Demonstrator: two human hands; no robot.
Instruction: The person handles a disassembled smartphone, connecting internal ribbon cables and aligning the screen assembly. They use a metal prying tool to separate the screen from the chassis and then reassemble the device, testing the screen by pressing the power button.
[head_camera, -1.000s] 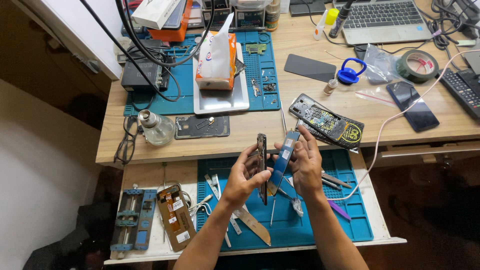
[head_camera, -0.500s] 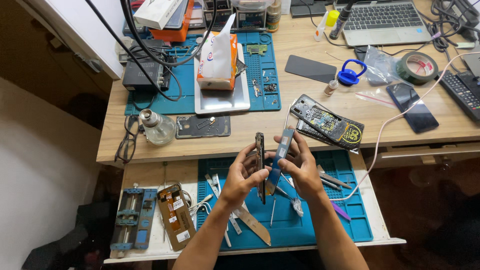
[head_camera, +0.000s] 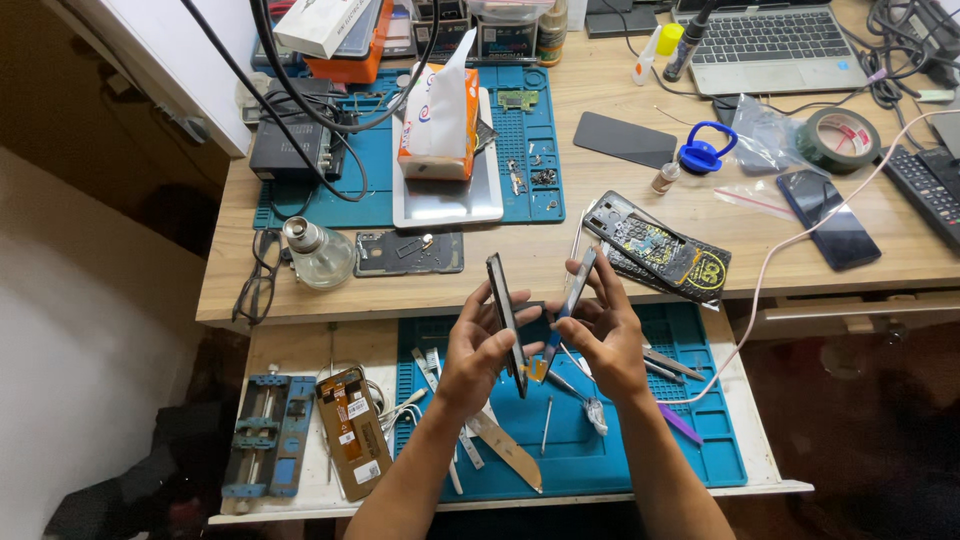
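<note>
My left hand (head_camera: 480, 350) grips a thin dark phone body (head_camera: 505, 320), held edge-on and upright over the blue work mat (head_camera: 700, 450) on the pull-out shelf. My right hand (head_camera: 605, 335) holds a slim blue-tinted screen panel (head_camera: 573, 295), also edge-on, tilted away from the phone body to its right. A small orange flex strip (head_camera: 537, 370) hangs between the two parts near their lower ends. Both hands hover just above the mat, fingers almost touching.
Tweezers (head_camera: 580, 395), a metal blade (head_camera: 505, 450) and other small tools lie on the mat below. A phone board (head_camera: 350, 430) and blue clamp jig (head_camera: 262, 435) sit at left. On the desk: opened phone frame (head_camera: 655, 245), glass bottle (head_camera: 315, 252), tissue box (head_camera: 440, 115), tape roll (head_camera: 842, 138), laptop (head_camera: 765, 40).
The two parts have spread a little further apart at the top; my hands stay in about the same place over the mat.
</note>
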